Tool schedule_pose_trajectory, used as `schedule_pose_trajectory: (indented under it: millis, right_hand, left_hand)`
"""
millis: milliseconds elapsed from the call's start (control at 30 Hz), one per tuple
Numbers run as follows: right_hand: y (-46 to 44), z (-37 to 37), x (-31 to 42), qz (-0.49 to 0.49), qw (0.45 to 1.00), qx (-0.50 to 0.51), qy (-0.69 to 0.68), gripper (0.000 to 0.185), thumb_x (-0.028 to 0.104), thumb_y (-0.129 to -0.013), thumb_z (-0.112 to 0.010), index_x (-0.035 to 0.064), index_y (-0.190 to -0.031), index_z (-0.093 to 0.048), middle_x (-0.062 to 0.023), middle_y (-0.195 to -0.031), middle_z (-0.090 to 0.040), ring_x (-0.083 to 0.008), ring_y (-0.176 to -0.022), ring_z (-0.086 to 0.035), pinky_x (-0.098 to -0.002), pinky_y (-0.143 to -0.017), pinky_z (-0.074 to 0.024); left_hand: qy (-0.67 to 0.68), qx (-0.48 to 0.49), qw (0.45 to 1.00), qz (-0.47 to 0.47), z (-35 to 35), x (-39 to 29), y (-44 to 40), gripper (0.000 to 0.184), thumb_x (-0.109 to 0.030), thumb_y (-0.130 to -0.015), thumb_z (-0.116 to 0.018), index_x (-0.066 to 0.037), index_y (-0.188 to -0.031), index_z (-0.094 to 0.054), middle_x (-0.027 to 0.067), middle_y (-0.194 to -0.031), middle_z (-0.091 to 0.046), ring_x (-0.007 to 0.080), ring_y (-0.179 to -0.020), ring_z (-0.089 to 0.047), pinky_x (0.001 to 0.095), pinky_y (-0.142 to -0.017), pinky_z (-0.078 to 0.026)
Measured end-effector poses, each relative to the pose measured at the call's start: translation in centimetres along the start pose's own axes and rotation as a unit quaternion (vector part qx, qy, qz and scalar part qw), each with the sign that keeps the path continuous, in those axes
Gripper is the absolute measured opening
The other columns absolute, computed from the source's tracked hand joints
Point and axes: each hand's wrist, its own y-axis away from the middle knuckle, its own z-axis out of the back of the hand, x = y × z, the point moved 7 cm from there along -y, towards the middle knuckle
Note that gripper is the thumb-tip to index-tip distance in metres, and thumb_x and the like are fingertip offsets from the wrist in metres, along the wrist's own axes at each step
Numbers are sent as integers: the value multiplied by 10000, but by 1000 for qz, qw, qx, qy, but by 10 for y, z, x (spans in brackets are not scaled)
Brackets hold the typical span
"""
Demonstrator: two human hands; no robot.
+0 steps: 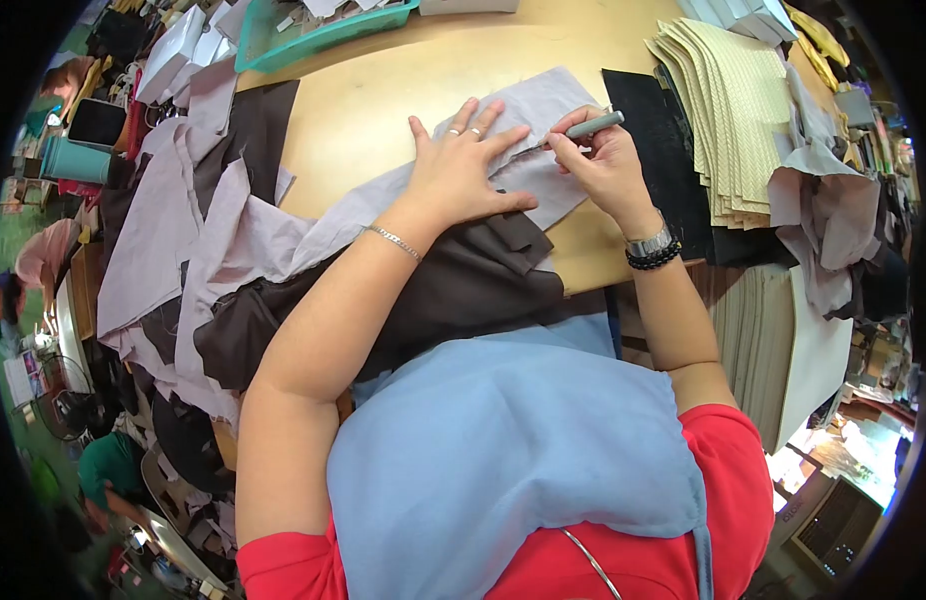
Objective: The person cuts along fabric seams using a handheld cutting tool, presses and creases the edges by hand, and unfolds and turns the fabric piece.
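My left hand (473,165) lies flat with spread fingers on a pale grey-lilac piece of fabric (543,95) on the table. In my right hand (603,165) is a grey marker pen (595,125), pinched between thumb and fingers. Its tip points left, down to the fabric near my left fingertips; whether it touches is hard to see. Dark brown fabric (433,290) lies bunched under my left forearm and at the table's front edge. More pale fabric (253,230) trails off to the left.
A teal plastic tray (313,45) with small pieces stands at the back of the table. On the right lie a black sheet (663,160) and a stack of cream quilted sheets (723,110). Crumpled grey fabric (828,210) hangs farther right. Other people work at the far left.
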Motion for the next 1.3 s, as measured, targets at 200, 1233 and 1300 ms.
schedule_pose_trajectory:
  millis: [200,1233,1300]
  right_hand:
    - [-1,0,-5,3,999,-3,41,97,108,-889,-682,26,-913,-638,1,-802,-656,-44,-745,-607,-208,-596,-463]
    - [16,-7,-21,-160,946,65,-276,79,135,-950,-642,84,-954,-582,-30,-864,-677,-51,-671,-607,-193,-624,-515]
    - [14,-4,-19,-127,966,13,-223,89,134,-947,-655,76,-966,-591,-30,-862,-675,-51,-682,-608,-195,-624,-516]
  left_hand:
    - [-2,-1,1000,-4,0,0,-1,888,-717,-618,-744,-348,-1401,-543,46,-1592,-331,322,-1486,-243,826,-1037,-125]
    - [-8,9,1000,2,-3,2,-2,900,-731,-624,-731,-361,-1417,-519,27,-1604,-304,319,-1491,-229,826,-1037,-124]
    - [-10,7,1000,0,-3,1,-2,895,-725,-625,-733,-361,-1415,-521,27,-1605,-304,321,-1492,-228,826,-1037,-123]
